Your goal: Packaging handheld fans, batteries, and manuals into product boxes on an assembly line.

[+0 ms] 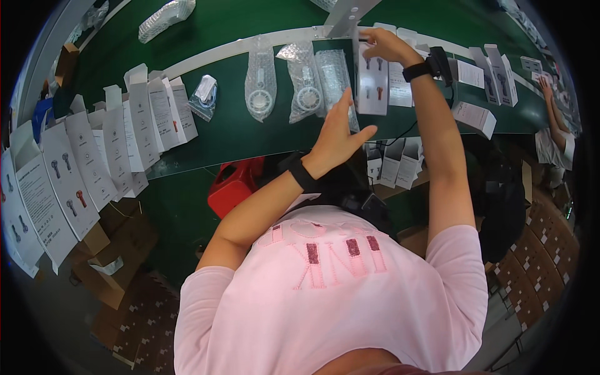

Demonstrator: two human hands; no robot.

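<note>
My right hand (389, 47) reaches over the far end of a white box (373, 94) printed with small handheld fans, its fingers curled against the top. Left of the box, my left hand (336, 139) is open, thumb and fingers spread, holding nothing. Just beyond it lies a bubble-wrapped item (337, 72), partly covered by the fingers. Two handheld fans in bubble wrap, one on the left (260, 84) and one nearer the hand (306, 84), rest side by side on the green table (228, 134). The box's far end is partly hidden by my right hand.
White boxes (87, 153) with raised flaps line the table's left side. A bagged cable (204, 97) lies beside them. More boxes stand at the right (497, 75), and a metal post (347, 17) rises ahead. A red container (234, 187) sits below the edge. Another person's hand (545, 86) shows far right.
</note>
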